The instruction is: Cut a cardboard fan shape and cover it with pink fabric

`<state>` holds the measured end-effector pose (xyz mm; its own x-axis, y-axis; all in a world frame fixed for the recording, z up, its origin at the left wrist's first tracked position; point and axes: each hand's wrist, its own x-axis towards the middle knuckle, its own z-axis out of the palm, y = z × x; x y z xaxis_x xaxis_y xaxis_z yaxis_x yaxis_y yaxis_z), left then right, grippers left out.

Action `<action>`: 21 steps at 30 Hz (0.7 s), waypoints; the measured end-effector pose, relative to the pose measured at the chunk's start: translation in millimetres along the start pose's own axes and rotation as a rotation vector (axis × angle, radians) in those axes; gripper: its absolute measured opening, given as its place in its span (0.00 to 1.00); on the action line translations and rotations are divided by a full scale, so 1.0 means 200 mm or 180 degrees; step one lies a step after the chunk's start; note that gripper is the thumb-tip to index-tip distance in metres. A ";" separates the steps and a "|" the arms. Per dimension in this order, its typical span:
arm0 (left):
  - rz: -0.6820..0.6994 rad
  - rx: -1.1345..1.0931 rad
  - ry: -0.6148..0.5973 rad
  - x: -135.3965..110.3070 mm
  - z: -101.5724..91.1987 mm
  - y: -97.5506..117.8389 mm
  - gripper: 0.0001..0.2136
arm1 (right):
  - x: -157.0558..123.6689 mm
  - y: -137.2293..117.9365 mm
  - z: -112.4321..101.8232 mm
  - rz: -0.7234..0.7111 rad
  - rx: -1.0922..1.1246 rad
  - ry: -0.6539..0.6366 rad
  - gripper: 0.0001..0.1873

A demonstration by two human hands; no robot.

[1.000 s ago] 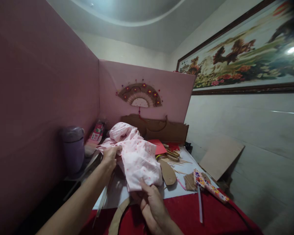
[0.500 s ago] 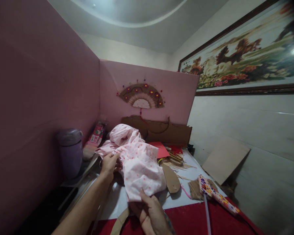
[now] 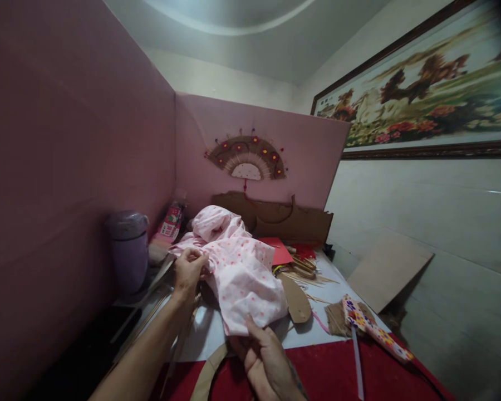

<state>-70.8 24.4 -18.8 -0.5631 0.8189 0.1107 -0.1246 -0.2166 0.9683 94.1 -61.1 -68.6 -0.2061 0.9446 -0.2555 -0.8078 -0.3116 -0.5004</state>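
A crumpled pale pink cloth with red dots [image 3: 250, 284] lies across the middle of the table. On its left edge, my left hand [image 3: 191, 271] is closed with the fabric pinched between thumb and fingers. The near corner is gripped by my right hand [image 3: 264, 353], thumb on top and fingers underneath. Just left of that hand, a curved cardboard strip [image 3: 209, 372] sits at the table's front. A rounded cardboard piece [image 3: 297, 299] sticks out beside the cloth's right side, partly covered by it.
Gold-handled scissors [image 3: 304, 267], thin sticks and red paper [image 3: 278, 250] lie behind. A flowered glue gun [image 3: 373, 331] rests at right on a cardboard scrap. At left stands a purple tumbler [image 3: 129, 256]. A decorated fan [image 3: 248, 159] hangs on the pink back panel [image 3: 317, 145].
The view has shifted slightly, so everything appears a little to the right and higher. Both hands keep hold of the cloth, which lies almost the same.
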 end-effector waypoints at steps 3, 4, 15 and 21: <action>-0.0078 0.0041 -0.0131 -0.01 0.00 0.00 0.06 | 0.00 0.01 -0.01 -0.0005 0.0018 -0.0008 0.26; -0.0116 0.0065 -0.0161 -0.01 0.00 0.00 0.06 | 0.00 0.01 -0.01 -0.0016 0.0008 -0.0004 0.26; -0.0497 0.0273 -0.0724 -0.04 0.03 -0.02 0.08 | -0.01 0.01 -0.01 -0.0112 -0.0125 -0.0206 0.27; -0.0546 0.0207 -0.0869 -0.05 0.03 -0.07 0.15 | -0.01 0.01 -0.01 -0.0041 -0.0083 -0.0150 0.26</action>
<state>-58.6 22.4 -31.3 -0.2974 0.9547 -0.0078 -0.1413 -0.0360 0.9893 93.6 -63.8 -71.7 -0.2222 0.9521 -0.2100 -0.7960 -0.3015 -0.5248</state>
